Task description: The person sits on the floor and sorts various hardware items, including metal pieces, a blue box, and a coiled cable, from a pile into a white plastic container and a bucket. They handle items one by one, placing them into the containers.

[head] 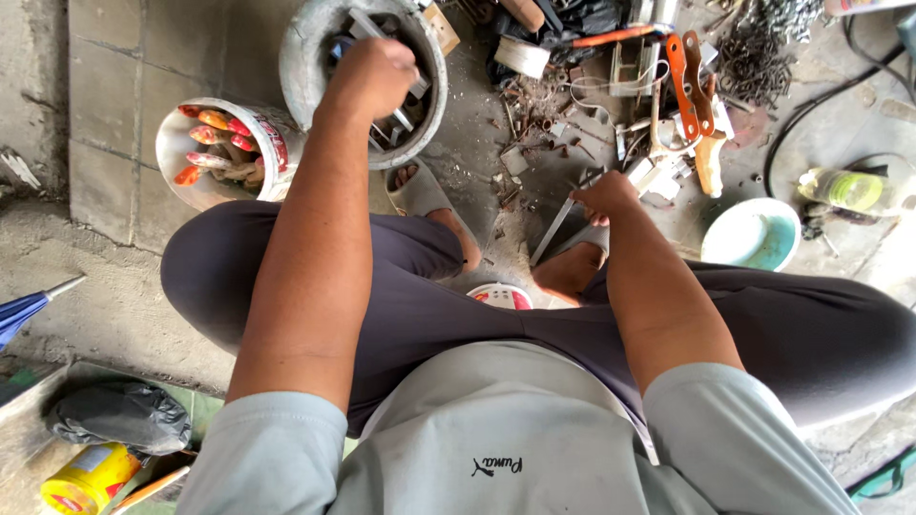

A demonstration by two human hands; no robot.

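Pale grey short-sleeved shirt (515, 448) with a small dark logo at 6 o'clock; dark grey trousers (439, 305); grey slide sandals (420, 191) toward 12 o'clock.

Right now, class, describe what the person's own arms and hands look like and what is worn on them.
Both arms are bare from above the elbow down. Short pale grey sleeves cover the upper arms. The left hand and right hand wear no gloves; no watch or ring shows.

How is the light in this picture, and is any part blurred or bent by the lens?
Head view: soft, even daylight, no hard shadows and little glare; the left hand in the grey bucket and the right hand on the metal strip look sharp; the wide lens stretches the arms and knees toward the edges.
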